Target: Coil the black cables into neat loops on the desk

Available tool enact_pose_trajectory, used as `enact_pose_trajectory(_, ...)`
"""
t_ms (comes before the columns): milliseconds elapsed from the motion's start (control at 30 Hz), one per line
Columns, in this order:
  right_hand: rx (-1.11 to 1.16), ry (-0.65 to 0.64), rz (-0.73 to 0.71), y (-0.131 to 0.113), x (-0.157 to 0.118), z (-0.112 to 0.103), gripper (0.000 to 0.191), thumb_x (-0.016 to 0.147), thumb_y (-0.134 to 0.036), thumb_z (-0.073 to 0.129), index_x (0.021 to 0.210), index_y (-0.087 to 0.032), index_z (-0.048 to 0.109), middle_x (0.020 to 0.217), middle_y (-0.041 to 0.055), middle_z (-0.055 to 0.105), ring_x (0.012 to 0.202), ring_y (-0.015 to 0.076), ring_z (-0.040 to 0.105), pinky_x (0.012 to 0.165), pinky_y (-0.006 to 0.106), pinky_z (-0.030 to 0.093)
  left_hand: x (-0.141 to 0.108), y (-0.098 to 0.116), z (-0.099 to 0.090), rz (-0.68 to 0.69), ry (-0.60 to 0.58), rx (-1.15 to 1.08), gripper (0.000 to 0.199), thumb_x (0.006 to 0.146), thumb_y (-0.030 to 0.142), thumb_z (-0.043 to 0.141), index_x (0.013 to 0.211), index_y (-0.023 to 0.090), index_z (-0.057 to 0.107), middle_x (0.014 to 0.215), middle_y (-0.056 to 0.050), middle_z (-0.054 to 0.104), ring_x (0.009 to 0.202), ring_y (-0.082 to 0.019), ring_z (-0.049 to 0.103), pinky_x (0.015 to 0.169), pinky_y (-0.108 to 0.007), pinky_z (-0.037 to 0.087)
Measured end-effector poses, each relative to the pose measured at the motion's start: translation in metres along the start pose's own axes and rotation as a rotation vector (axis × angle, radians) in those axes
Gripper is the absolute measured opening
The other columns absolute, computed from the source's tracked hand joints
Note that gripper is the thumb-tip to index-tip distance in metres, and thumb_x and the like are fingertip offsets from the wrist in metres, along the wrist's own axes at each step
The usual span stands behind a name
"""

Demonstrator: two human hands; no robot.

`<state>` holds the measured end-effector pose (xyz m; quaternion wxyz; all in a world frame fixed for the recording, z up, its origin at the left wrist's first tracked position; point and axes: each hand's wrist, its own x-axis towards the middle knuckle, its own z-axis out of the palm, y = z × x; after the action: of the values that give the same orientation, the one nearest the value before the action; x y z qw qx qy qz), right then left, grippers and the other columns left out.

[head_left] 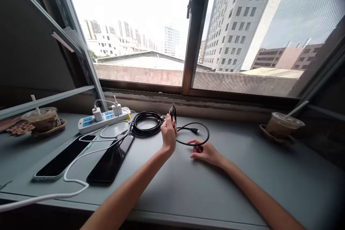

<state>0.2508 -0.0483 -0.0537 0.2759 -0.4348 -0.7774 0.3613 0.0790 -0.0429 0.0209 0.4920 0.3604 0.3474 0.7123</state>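
Counter (242,183): carries all items noted below.

Cable (174,112): black, thin, above the middle of the counter towards the window side, part gathered into a small upright bundle, part running off in a wide loop to the right. Judged light and springy: it should bend readily yet push back against tight turns. The smooth jacket may let turns slide over one another; breakage appears unlikely. Best hold is around the whole bundle, all turns together.

Left hand (168,131): closed around the bundle, raised off the counter. Right hand (206,152): low over the counter, thumb and forefinger parted, other fingers curled. The loop passes at the forefinger; contact cannot be confirmed.

Coil (147,133): second black ring of cord, lying flat, left of the bundle. Any join to the cable cannot be determined.

Containers: two lidded clear cups, left cup (44,122) and right cup (283,125), each on a brown tray and upright. Both contain a brownish drink; exact level not determinable. Each has a straw through the lid.

Plug (194,130): the cable's visible end, inside the loop. Judged rigid; hold by its body, not the cord.
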Motion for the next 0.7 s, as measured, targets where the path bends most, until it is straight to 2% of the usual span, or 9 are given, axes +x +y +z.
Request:
enact_pose_trajectory(100,0.014,0.019,-0.015,0.002,0.002,0.000,0.048,0.070,-0.042,0.070,0.112,-0.023,0.058,0.071,-0.0027,0.050,0.062,0.0099,0.042,0.059,0.023,0.035,-0.005,-0.006,0.001,-0.045,-0.106,0.083,0.052,0.079,0.060,0.047,0.054,0.019,0.027,0.045,0.009,0.021,0.039,-0.003,0.016,0.037,-0.018,0.013)
enact_pose_trajectory(200,0.023,0.014,-0.025,0.002,0.004,0.000,0.047,0.069,-0.041,0.071,0.110,-0.021,0.059,0.067,-0.0036,0.049,0.059,0.0092,0.039,0.056,0.023,0.032,-0.012,-0.010,0.000,-0.010,-0.169,0.154,0.050,0.079,0.057,0.049,0.055,0.019,0.027,0.046,0.009,0.021,0.041,-0.003,0.015,0.038,-0.017,0.014)
enact_pose_trajectory(433,0.043,0.025,-0.045,0.004,0.006,0.001,0.040,0.062,-0.037,0.077,0.096,-0.020,0.066,0.066,-0.0031,0.051,0.060,0.0094,0.040,0.056,0.023,0.032,-0.012,-0.012,0.000,0.040,-0.213,0.207,0.039,0.080,0.051,0.051,0.067,0.020,0.032,0.050,0.010,0.025,0.043,-0.004,0.018,0.038,-0.016,0.017)
enact_pose_trajectory(700,0.028,0.041,-0.042,0.002,0.006,0.002,0.037,0.058,-0.040,0.079,0.085,-0.017,0.068,0.064,-0.0018,0.049,0.059,0.0097,0.039,0.053,0.022,0.030,-0.009,-0.011,-0.001,0.040,-0.227,0.239,0.039,0.081,0.051,0.050,0.068,0.020,0.030,0.051,0.010,0.024,0.043,-0.004,0.017,0.039,-0.016,0.019)
